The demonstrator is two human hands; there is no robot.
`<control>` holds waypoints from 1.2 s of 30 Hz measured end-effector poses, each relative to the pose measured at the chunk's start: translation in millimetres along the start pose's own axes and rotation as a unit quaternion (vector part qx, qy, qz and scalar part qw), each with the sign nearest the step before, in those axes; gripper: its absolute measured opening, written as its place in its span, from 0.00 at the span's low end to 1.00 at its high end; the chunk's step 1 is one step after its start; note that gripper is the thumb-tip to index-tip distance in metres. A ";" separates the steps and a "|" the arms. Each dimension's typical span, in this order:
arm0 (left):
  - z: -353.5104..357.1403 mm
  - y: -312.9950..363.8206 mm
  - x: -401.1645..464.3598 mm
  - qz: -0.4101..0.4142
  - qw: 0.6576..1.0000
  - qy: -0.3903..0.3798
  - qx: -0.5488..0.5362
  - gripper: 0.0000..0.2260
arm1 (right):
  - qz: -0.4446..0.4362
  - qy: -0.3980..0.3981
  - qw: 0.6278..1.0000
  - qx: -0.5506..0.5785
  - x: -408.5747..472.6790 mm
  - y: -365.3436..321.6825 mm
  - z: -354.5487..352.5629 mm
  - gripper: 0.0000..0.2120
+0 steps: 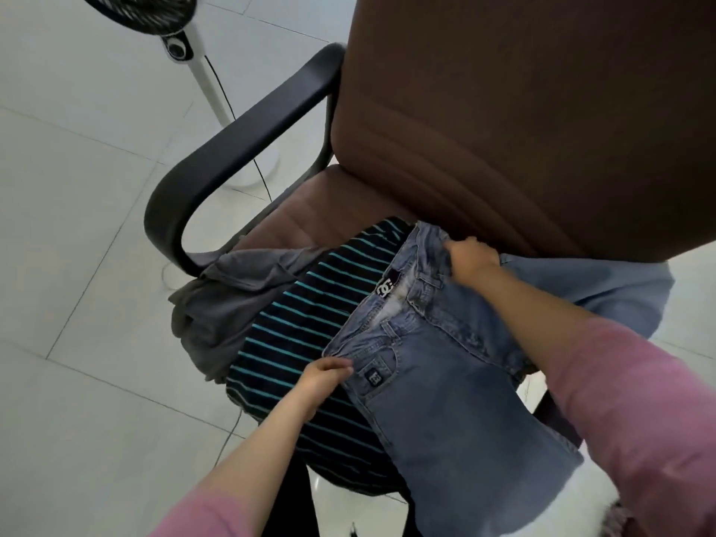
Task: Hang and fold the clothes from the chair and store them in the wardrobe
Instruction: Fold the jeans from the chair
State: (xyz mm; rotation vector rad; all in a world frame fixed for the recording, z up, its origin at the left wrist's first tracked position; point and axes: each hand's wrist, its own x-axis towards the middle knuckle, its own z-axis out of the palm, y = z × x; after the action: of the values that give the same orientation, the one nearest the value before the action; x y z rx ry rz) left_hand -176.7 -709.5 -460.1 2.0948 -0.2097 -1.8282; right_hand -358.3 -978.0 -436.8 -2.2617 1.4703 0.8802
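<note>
A pair of blue denim shorts (438, 389) lies across the seat of a brown office chair (523, 129), waistband toward the backrest. My left hand (321, 375) pinches the near corner of the waistband. My right hand (470, 261) grips the far end of the waistband by the backrest. Under the shorts lies a dark garment with teal stripes (298, 323). A grey shirt (228, 304) hangs off the seat's left edge. A light blue garment (620, 296) shows to the right under the backrest.
The chair's black armrest (240, 149) loops out on the left. A white standing fan (186, 48) with a black cable stands on the white tiled floor (77, 226) behind it. Something white and fluffy (581, 509) sits at the bottom right.
</note>
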 end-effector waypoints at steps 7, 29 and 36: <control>11.8 0.1 -4.2 0.029 0.997 0.023 -0.072 0.08 | -0.016 -0.065 0.984 0.163 -17.7 4.0 -16.3 0.10; -22.2 147.5 -120.4 0.287 0.948 -0.135 -0.014 0.10 | 0.016 0.131 0.942 0.310 -200.5 -4.5 -108.9 0.38; 19.6 195.0 -214.2 0.420 0.875 -0.242 0.015 0.10 | 0.078 0.362 0.893 0.256 -322.9 20.6 -112.0 0.35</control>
State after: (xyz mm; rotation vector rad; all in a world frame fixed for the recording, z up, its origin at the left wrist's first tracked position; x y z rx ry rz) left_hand -206.4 -821.5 -194.0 1.1718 -1.0832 -1.6935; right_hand -432.9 -818.2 -143.4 -2.1411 1.8965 -0.3801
